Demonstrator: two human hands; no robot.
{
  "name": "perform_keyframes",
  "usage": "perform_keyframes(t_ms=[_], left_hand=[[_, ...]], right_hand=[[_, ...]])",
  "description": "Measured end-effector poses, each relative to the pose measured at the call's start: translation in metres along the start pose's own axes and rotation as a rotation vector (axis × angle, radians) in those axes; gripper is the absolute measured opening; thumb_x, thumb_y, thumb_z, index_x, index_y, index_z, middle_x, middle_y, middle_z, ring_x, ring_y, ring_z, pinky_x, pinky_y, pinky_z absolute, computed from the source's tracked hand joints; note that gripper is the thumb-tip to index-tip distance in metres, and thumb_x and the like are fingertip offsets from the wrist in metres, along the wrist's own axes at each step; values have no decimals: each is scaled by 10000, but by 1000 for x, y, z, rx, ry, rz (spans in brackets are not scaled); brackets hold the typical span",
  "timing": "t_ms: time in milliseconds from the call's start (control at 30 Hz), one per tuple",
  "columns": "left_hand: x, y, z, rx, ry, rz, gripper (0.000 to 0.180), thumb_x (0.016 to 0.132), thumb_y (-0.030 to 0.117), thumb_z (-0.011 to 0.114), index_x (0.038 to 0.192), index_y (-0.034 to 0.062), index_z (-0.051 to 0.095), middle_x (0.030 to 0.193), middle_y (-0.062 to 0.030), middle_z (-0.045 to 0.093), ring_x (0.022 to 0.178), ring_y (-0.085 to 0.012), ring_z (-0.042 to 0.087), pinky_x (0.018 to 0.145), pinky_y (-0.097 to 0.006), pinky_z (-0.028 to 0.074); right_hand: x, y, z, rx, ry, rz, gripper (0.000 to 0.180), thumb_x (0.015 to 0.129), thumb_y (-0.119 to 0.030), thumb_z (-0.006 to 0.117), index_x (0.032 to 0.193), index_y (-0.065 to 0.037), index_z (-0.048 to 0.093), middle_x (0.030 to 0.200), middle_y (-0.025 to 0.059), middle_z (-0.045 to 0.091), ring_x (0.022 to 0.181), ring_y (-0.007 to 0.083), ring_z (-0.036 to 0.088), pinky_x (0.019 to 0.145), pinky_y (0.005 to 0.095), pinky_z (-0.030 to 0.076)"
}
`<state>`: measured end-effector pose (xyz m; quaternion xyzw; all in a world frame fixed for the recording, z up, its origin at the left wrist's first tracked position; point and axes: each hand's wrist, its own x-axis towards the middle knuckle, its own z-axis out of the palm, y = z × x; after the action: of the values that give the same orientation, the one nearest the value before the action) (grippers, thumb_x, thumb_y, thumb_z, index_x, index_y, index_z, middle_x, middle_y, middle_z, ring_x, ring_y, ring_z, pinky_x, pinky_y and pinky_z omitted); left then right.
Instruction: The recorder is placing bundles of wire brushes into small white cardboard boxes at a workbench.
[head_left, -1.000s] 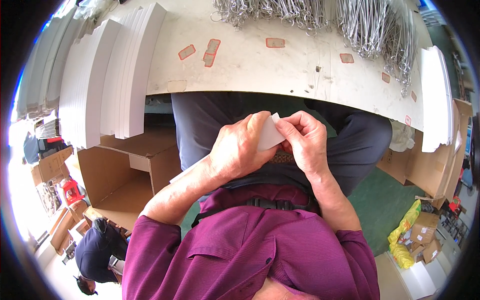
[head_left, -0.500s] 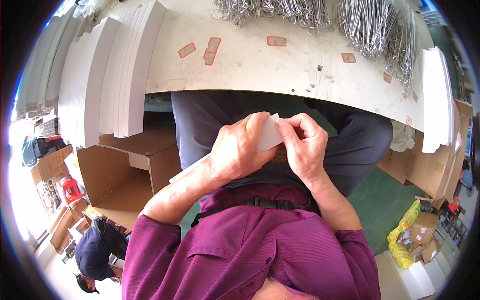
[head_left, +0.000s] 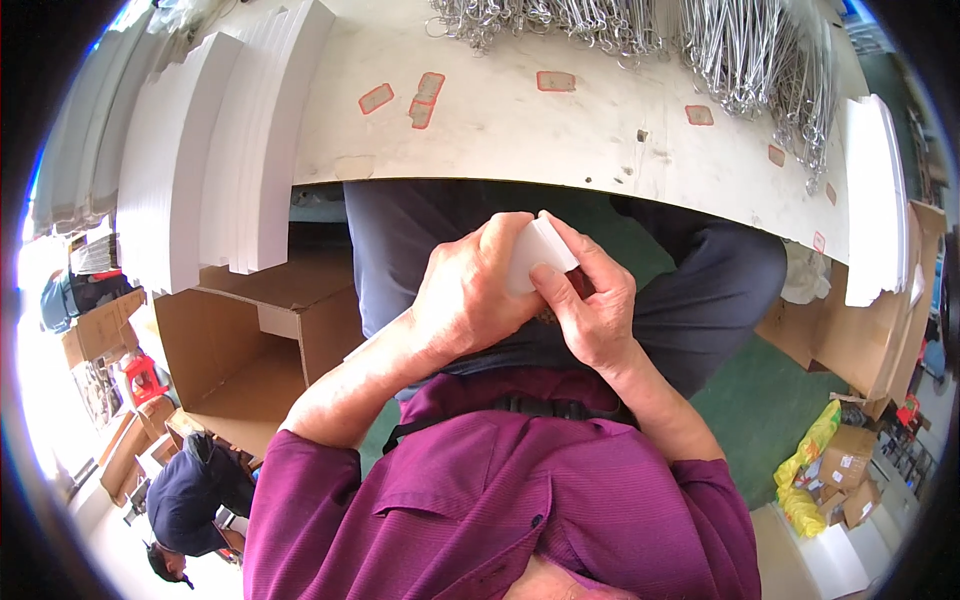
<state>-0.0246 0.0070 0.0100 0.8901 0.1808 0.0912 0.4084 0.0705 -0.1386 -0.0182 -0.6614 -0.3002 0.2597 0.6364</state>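
Note:
Above my lap I hold a long, narrow white box (head_left: 541, 252), its near end pointing up and right between my hands. My left hand (head_left: 463, 292) is wrapped round its body, while the rest of the box runs back under my left forearm, mostly hidden. At the end of the box, my right hand (head_left: 598, 312) grips it with the thumb on the near side and the forefinger along the far edge. The end face looks folded over. Whether anything is inside cannot be seen.
Stacked long white boxes (head_left: 165, 170) overhang the table (head_left: 460, 140) at left; more white pieces (head_left: 872, 200) stand at right. Looped metal wire rods (head_left: 745, 60) lie along the back. An open cardboard box (head_left: 235, 350) sits below left. Another person (head_left: 195, 500) bends over at lower left.
My right fingers have shifted from pinching the box's end to gripping it from both sides. The end now looks folded over. The box and hands have risen slightly and moved a little left.

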Motion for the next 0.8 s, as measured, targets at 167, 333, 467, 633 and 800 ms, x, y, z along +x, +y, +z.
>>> perform_keyframes(t_ms=[167, 333, 467, 633, 800], left_hand=[[-1, -3, 1, -2, -7, 1, 586, 758, 166, 865, 1241, 34, 562, 986, -215, 732, 892, -401, 749, 750, -459, 620], [-1, -2, 0, -38, -48, -10, 568, 765, 151, 853, 1242, 39, 565, 991, -217, 729, 903, -407, 745, 757, -458, 618], [-1, -3, 0, -51, -58, -10, 570, 763, 143, 848, 1248, 34, 568, 1000, -222, 728, 915, -409, 744, 763, -454, 618], [-2, -4, 2, -36, -59, 3, 563, 767, 127, 830, 1259, 27, 575, 1013, -225, 725, 926, -409, 742, 771, -452, 617], [0, -4, 3, -27, -56, 8, 555, 769, 120, 820, 1258, 25, 574, 1014, -226, 724, 925, -409, 742, 772, -453, 617]], right_hand=[[-3, -5, 4, -91, -7, 31, 525, 934, -139, 773, 1408, 7, 601, 1080, 190, 751, 965, 224, 754, 827, 336, 593], [-4, -2, 4, -131, 13, -81, 527, 933, -117, 765, 1405, 35, 586, 1053, 219, 756, 883, 243, 776, 747, 329, 605], [-3, 0, 4, -136, 13, -120, 521, 927, -92, 763, 1397, 50, 587, 1053, 231, 753, 870, 249, 777, 743, 335, 609], [-2, -1, 1, -216, -10, -171, 485, 925, -56, 752, 1370, 62, 600, 1080, 240, 750, 883, 274, 778, 756, 339, 611], [-5, 1, 4, -207, 4, -156, 479, 938, -56, 736, 1378, 64, 590, 1112, 247, 743, 923, 290, 776, 780, 346, 609]])
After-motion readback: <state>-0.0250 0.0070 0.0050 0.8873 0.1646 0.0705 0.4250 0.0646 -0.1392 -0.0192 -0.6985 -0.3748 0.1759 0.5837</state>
